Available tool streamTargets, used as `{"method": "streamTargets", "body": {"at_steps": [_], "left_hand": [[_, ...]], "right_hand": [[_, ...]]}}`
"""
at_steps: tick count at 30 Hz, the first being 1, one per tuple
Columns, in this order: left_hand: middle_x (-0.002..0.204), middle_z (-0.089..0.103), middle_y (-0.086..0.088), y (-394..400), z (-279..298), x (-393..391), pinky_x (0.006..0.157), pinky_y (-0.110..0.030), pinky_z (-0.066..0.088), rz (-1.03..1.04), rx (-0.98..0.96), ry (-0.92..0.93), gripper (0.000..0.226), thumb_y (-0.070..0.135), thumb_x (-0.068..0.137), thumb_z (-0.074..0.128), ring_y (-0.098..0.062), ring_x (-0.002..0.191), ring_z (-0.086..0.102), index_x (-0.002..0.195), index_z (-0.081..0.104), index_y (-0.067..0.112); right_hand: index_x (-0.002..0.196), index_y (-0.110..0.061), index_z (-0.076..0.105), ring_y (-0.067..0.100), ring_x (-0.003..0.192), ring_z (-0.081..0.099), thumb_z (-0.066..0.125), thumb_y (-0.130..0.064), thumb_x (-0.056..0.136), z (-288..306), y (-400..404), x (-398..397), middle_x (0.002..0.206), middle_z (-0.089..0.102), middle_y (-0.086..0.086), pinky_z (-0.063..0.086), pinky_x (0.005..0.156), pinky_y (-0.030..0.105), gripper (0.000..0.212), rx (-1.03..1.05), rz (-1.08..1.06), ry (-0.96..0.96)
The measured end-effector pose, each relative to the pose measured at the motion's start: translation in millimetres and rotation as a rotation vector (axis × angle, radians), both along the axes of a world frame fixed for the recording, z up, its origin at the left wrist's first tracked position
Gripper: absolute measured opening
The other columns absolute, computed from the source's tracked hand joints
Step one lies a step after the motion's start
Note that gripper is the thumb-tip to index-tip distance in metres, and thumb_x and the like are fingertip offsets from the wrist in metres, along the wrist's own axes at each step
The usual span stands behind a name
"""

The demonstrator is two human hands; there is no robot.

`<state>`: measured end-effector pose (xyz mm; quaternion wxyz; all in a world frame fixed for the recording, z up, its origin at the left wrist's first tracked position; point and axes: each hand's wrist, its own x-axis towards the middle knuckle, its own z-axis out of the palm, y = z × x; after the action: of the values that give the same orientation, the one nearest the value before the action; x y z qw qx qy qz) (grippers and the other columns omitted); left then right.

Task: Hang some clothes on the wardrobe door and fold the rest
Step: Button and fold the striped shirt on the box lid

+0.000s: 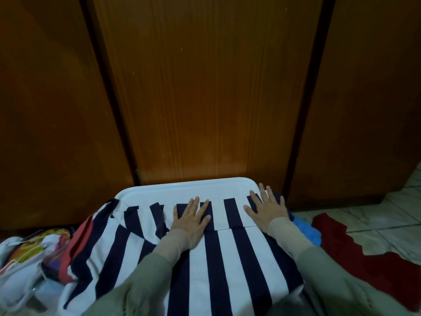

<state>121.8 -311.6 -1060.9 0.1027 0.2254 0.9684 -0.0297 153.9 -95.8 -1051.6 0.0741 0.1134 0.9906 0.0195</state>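
Dark wooden wardrobe doors (205,92) filled the background, closed, with pale floor tiles (396,208) showing at the lower right. Against the foot of the doors stood a white plastic counter (182,187) with a rounded rim, and across it lay a navy-and-white striped garment (227,258), its stripes running away from the person. The far part of the garment was folded back over itself, leaving a straight edge across the cloth just below the palms.

The left hand (191,218) lay flat on that folded part near the middle, fingers (193,205) spread and pressing down on the fabric, pinching nothing. The right hand (267,212) lay flat as well at the garment's right edge, close to the counter's far corner, fingers (262,192) spread wide. Both arms wore beige cuffs under grey-green sleeves (145,281).

To the left of the counter sat a heap of mixed clothes (34,252) in white, yellow and red. To the right, a blue cloth (307,229) peeked out beside the right wrist, and a dark red garment (355,245) lay spread on the floor.
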Motion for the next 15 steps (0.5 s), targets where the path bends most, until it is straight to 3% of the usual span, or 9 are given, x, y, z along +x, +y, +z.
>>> {"method": "streamTargets", "body": {"at_steps": [3,6,10,15], "left_hand": [[0.154,-0.027,-0.003,0,0,1,0.114,-0.053,-0.011,0.000,-0.008,0.004,0.057,0.032,0.103,0.016,-0.018,0.143,-0.023,0.146,-0.021,0.027],[0.155,-0.025,-0.003,-1,0,4,0.116,-0.051,-0.009,0.045,0.030,0.010,0.055,0.036,0.102,0.012,-0.017,0.143,-0.020,0.147,-0.020,0.030],[0.156,-0.023,-0.006,-2,-1,7,0.116,-0.049,-0.007,0.129,0.015,0.019,0.056,0.041,0.101,0.010,-0.021,0.144,-0.018,0.147,-0.020,0.030],[0.152,-0.030,-0.005,-6,0,1,0.113,-0.050,-0.015,0.108,0.011,-0.124,0.069,0.063,0.094,0.013,-0.024,0.140,-0.028,0.145,-0.023,0.032]], "right_hand": [[0.151,-0.022,-0.006,0.026,0.145,-0.014,0.009,-0.051,0.099,0,-6,3,0.158,-0.014,0.008,-0.010,0.111,0.058,0.061,0.106,-0.021,0.053],[0.151,-0.021,-0.006,0.023,0.145,-0.014,0.018,-0.034,0.103,1,-19,7,0.157,-0.017,0.007,-0.008,0.110,0.064,0.055,0.186,0.222,0.040],[0.150,-0.027,-0.010,0.014,0.145,-0.014,0.013,-0.042,0.102,-3,-48,0,0.158,-0.016,-0.002,-0.011,0.112,0.057,0.055,-0.079,0.317,-0.030],[0.147,-0.036,-0.013,0.011,0.144,-0.018,0.012,-0.048,0.100,-14,-51,-9,0.157,-0.019,-0.004,-0.012,0.113,0.051,0.055,-0.118,0.346,-0.022]]}}
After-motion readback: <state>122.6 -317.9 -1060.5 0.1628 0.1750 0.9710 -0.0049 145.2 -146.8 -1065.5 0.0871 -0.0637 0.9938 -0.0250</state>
